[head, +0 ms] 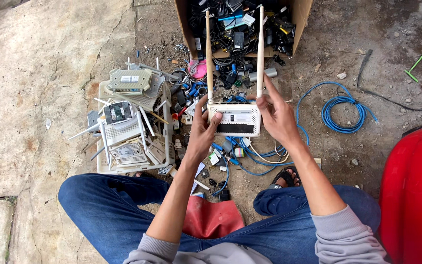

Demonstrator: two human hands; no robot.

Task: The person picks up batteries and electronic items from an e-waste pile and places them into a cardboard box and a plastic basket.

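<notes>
The left hand (202, 133) clamps the left end of the white router (235, 119) and the right hand (275, 115) pinches its right end with the upper fingers spread loose, so it hangs above the littered ground between the knees. To handle it well, I judge both thumbs should stay on the casing, clear of the two upright antennas (260, 46). Beyond lie a white basket (104, 167) of routers, a blue cable coil (343, 113) and a cardboard box (301, 19) of adapters.

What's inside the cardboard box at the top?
The cardboard box holds a tangle of black power adapters and cables. The router's two antennas cross in front, and deeper layers are covered.
</notes>
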